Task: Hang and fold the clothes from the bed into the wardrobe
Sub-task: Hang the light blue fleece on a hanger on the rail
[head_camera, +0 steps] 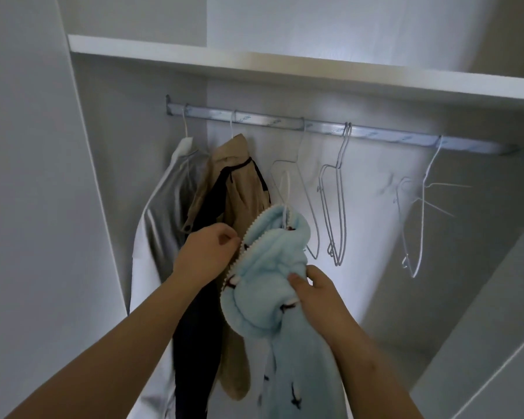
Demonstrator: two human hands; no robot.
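Note:
A fluffy light-blue zip jacket point(273, 261) hangs in front of me inside the wardrobe, with a white wire hanger point(286, 195) poking up out of its collar, below the rail. My left hand point(208, 252) pinches the jacket's zipper edge on the left. My right hand point(315, 290) grips the fleece lower on the right. The metal rail point(285, 124) runs across above. On its left end hang a grey-and-white garment point(161, 207) and a beige-and-dark garment point(233, 189).
Several bare wire hangers point(338, 189) hang from the middle and right of the rail, one at the right point(418, 207). A white shelf point(285, 66) sits just above the rail. Wardrobe walls close in left and right.

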